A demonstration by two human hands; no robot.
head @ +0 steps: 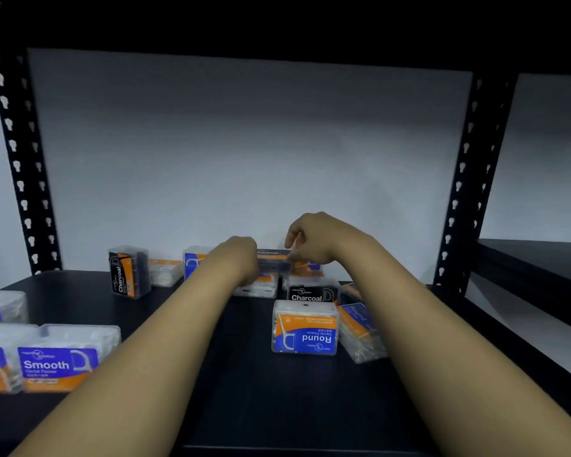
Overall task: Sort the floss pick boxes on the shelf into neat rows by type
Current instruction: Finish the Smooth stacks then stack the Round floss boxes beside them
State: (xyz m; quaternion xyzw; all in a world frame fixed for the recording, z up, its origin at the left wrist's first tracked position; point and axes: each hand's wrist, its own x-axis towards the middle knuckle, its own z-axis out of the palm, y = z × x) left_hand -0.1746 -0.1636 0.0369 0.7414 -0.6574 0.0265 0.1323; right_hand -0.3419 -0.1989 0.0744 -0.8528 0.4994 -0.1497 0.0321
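I have both hands clamped on the charcoal box [272, 258], left hand [236, 258] and right hand [314, 240] at its ends; its long axis runs between them.

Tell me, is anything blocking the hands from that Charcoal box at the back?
No. Both hands already reach it: the left hand and right hand hold the dark Charcoal box from either side. Other boxes lie beneath and in front, like the Round box.
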